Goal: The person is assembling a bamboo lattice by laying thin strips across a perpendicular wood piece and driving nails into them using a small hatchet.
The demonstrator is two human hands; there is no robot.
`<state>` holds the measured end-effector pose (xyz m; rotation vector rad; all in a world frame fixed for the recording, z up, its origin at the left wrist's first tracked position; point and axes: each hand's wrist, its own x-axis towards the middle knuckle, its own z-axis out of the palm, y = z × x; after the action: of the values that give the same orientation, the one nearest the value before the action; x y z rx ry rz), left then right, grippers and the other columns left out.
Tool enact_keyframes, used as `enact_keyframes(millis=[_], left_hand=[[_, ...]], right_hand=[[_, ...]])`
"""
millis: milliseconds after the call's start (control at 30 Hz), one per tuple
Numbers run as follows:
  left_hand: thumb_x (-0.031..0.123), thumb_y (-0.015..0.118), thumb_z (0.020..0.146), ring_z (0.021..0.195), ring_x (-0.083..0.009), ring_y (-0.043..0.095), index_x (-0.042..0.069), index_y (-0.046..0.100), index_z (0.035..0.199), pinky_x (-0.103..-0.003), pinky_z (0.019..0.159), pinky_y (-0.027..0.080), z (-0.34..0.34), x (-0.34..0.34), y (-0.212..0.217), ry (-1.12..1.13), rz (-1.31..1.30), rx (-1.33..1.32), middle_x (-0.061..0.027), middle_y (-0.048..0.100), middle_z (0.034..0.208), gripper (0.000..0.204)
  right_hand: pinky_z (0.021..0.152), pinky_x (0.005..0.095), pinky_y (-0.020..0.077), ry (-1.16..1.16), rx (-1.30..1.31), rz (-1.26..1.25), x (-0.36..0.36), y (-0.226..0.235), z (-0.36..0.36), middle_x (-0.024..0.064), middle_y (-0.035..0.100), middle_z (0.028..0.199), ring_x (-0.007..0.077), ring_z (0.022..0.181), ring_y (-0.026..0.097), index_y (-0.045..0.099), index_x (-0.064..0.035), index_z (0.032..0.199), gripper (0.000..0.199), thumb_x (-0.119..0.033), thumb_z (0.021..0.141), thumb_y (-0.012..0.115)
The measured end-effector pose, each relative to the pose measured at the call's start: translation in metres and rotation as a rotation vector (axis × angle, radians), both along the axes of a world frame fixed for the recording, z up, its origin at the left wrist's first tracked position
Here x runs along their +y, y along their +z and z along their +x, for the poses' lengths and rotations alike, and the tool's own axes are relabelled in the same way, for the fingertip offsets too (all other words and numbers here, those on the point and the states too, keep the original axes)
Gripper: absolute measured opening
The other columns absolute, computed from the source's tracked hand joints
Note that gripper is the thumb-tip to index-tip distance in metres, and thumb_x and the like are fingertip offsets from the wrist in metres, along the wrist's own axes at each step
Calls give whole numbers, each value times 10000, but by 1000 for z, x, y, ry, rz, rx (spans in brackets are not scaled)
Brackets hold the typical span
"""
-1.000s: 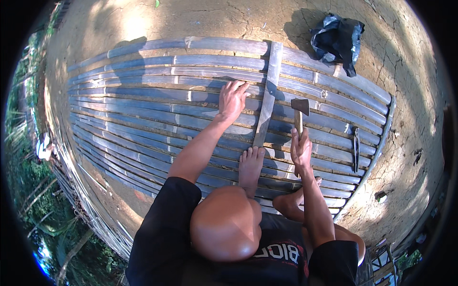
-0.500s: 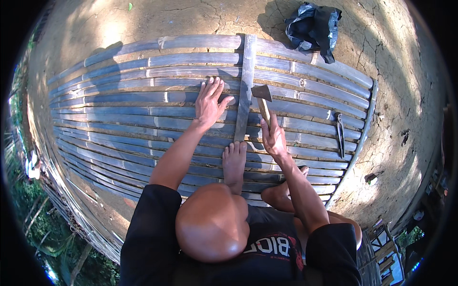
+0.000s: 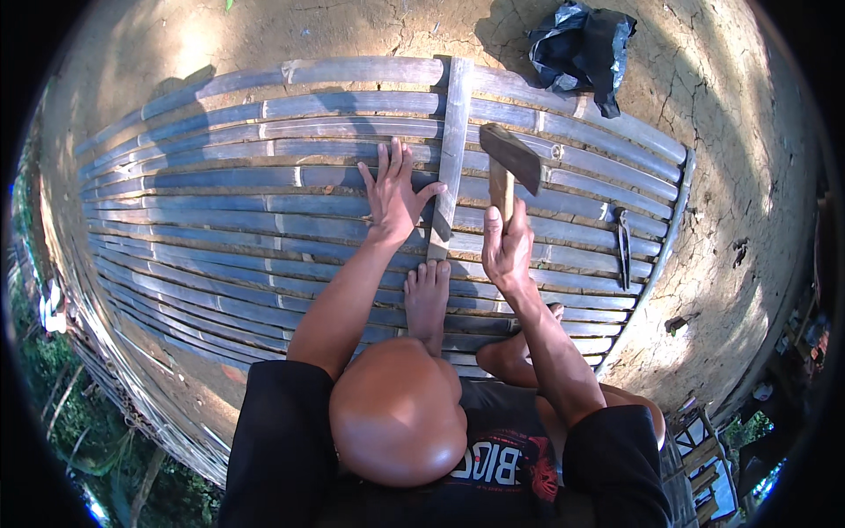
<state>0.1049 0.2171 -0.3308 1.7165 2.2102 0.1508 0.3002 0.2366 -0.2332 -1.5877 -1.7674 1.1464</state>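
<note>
1. Many split bamboo slats are lying side by side as a wide panel (image 3: 229, 229) on bare, cracked earth, and the panel is filling most of the view; its long strips already look to be sitting tight against one another.
2. One flat cross batten (image 3: 451, 150) is running over the slats from the far edge toward the person, ending just beyond a bare foot (image 3: 427, 295) that is resting on the panel.
3. Left hand (image 3: 393, 195) is lying flat with fingers spread, pressing on the slats just beside the batten and touching its edge with the thumb.
4. Right hand (image 3: 508, 251) is closing in a fist around the wooden handle of a hammer (image 3: 509, 163), whose head is hanging raised over the slats just right of the batten.
5. Judging by this, the batten is placed and the fastening is under way; how many nails are in I cannot tell.
6. Pliers (image 3: 623, 242) are lying on the slats well right, and a black plastic bag (image 3: 581, 48) is sitting on the earth beyond.
</note>
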Motion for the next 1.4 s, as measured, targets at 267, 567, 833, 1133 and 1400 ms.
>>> enact_keyframes(millis=[267,567,833,1133,1400], left_hand=[[732,549,836,1523,-317,210,19,373,1521,-698,1171,122,2,-4,-11,14,-122,40,-118,275,1635,1004],[749,522,840,1522,-319,216,45,353,1537,-698,1172,112,2,1,-12,0,-81,39,-106,285,1635,1005],[724,590,813,1519,-319,225,50,388,1520,-679,1178,132,4,1,0,45,-93,21,-105,303,1627,997],[684,615,831,1516,-327,229,27,414,1499,-697,1163,143,0,-5,-6,38,-50,26,-123,313,1620,958],[662,674,791,1508,-317,254,12,459,1469,-685,1172,140,7,-7,-8,27,20,33,-128,359,1596,964]], right_hand=[[590,569,485,144,-177,-252,12,-24,8,314,638,733,532,727,638,473,-18,1189,279,-255,1046,503],[585,563,494,179,-285,-246,3,-47,8,289,636,692,514,706,647,485,-6,1153,269,-244,1034,528],[627,494,512,68,73,203,-5,-31,9,232,667,797,446,725,675,495,19,1227,288,-167,1014,548],[539,391,470,-36,101,-95,2,0,3,175,619,672,315,565,640,493,22,1124,302,-271,1052,493],[518,530,478,94,-247,-234,-11,-59,7,286,627,679,489,597,633,479,24,1179,301,-234,1035,534]])
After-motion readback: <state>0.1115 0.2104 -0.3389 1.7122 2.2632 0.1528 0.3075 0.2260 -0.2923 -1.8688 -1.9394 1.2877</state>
